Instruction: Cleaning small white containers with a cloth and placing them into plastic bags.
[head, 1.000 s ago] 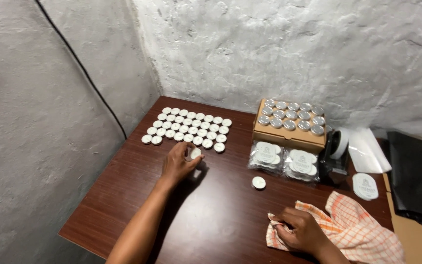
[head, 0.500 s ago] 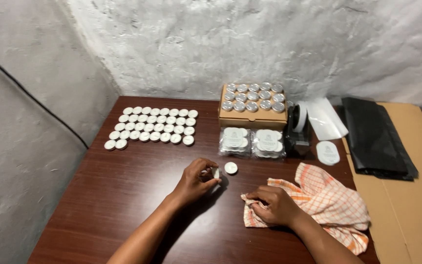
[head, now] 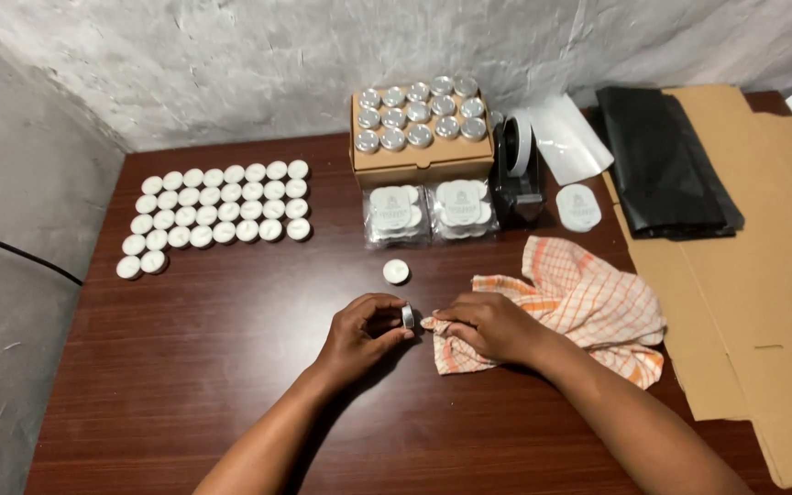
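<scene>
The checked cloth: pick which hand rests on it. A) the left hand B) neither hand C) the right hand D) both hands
C: the right hand presses on the near corner of the orange checked cloth, while the left hand holds a small metal cup just beside it.

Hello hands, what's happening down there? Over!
Left hand pinching a small metal cup. Right hand gripping the checked cloth beside it. One loose white candle just beyond; nothing in the way.
</scene>
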